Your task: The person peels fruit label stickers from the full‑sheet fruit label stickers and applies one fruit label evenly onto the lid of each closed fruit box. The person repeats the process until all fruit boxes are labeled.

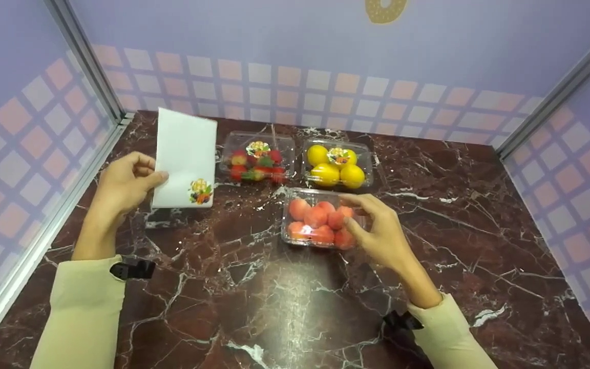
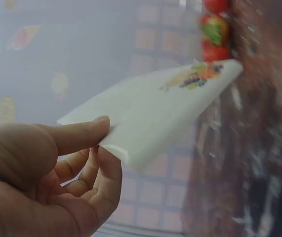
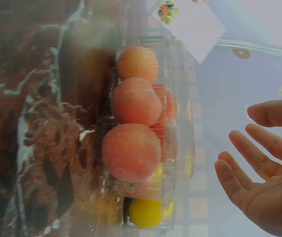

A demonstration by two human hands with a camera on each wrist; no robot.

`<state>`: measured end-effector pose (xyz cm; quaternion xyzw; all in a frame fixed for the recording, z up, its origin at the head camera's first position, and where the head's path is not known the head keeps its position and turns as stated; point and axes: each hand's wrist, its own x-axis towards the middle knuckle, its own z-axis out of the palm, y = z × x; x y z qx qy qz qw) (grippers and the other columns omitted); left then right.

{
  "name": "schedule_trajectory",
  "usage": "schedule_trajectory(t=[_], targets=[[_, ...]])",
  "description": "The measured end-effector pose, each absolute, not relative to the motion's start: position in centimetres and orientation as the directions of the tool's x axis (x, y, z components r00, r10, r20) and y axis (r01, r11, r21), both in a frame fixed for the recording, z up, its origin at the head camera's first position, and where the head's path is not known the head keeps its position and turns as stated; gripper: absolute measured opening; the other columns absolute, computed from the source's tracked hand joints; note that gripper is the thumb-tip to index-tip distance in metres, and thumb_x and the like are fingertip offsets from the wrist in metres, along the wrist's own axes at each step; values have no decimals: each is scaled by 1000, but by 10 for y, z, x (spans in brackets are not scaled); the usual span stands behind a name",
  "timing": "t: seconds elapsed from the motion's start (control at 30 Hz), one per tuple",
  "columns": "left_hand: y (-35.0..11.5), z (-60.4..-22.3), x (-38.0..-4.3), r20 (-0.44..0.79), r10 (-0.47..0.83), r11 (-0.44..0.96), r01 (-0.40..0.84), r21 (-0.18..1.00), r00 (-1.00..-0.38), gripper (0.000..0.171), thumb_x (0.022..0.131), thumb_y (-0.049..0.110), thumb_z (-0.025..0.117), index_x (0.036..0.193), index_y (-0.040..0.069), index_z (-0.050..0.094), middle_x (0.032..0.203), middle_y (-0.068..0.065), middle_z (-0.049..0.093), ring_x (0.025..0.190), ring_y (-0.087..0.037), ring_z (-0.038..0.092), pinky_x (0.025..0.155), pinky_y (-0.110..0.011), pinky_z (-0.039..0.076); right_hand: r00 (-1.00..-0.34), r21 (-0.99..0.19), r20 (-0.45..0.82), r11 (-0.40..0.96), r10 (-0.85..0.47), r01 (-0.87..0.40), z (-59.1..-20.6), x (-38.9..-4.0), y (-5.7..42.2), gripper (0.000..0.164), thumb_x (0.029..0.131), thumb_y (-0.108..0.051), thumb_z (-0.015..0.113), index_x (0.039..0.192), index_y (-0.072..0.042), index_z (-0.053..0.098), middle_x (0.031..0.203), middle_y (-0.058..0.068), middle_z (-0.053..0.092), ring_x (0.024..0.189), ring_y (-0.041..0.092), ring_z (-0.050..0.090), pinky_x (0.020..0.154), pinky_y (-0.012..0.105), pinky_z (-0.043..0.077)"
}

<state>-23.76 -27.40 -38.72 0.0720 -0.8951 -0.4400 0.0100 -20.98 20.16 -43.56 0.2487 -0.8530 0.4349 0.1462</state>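
My left hand pinches the left edge of a white paper sheet between thumb and fingers, holding it raised above the table. A fruit-picture sticker shows at the sheet's lower right corner. In the left wrist view the sheet bends slightly. My right hand hovers at the right side of a clear plastic box of peaches, fingers loosely bent. The right wrist view shows this hand holding nothing, apart from the peach box. I see no sticker on that box.
Behind stand a clear box of strawberries and another of lemons, each with a fruit sticker on its lid. A clear plastic edge shows below the sheet. Panels enclose the dark marbled table.
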Motion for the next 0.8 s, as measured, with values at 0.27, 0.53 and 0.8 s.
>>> schedule_trajectory(t=[0.27, 0.53, 0.8], targets=[[-238, -360, -232, -18, -96, 491, -63, 869, -995, 34, 101, 20, 73, 128, 3, 60, 126, -14, 64, 108, -22, 63, 83, -27, 61, -833, -709, 489, 438, -258, -552, -423, -212, 192, 42, 93, 2, 77, 134, -5, 71, 126, 7, 73, 109, 28, 72, 94, 43, 61], [-186, -363, -235, -38, 21, 313, -30, 949, -999, 32, 100, 15, 73, 127, 2, 60, 126, -15, 63, 108, -26, 65, 87, -31, 61, -769, -694, 590, 332, -246, -639, -415, -213, 179, 42, 92, 6, 76, 133, -3, 72, 127, 7, 73, 116, 21, 69, 100, 39, 59], [-141, -383, -244, -31, 139, 212, -1, 977, -990, 30, 99, 14, 75, 121, 1, 61, 117, -14, 64, 106, -27, 63, 93, -36, 59, -711, -633, 654, 327, -260, -702, -413, -215, 170, 40, 93, 2, 78, 132, -3, 73, 130, 8, 73, 111, 21, 71, 96, 30, 59]])
